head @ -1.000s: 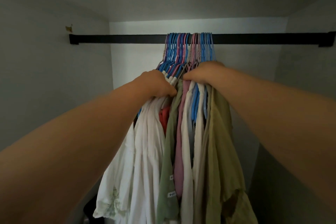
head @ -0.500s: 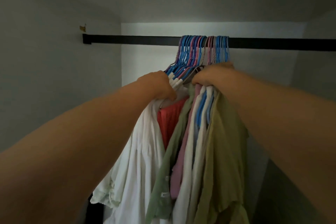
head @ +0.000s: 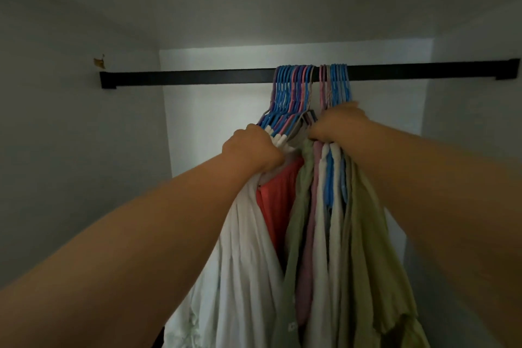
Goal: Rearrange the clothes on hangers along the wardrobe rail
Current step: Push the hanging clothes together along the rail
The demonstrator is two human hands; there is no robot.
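Note:
A black wardrobe rail [head: 197,78] spans the alcove. Several blue and pink hangers [head: 293,87] hook over it in two bunches with a small gap between them. My left hand [head: 251,150] grips the shoulders of the left bunch, where white shirts [head: 248,248] and a red garment [head: 278,200] hang. My right hand [head: 336,124] clutches the right bunch at the hanger necks, above a sage green shirt [head: 299,220], a pink one [head: 309,234], pale ones and an olive shirt [head: 370,248].
Pale walls close the alcove at the left [head: 70,150] and right [head: 466,150], the ceiling slopes overhead. The rail's brackets [head: 108,83] fix into both side walls. A small brownish scrap [head: 99,62] sticks to the left wall above the rail.
The two bunches have been pulled apart: a gap opened between the hooks on the rail and the red garment shows wider. The view tilted so the rail sits lower in frame.

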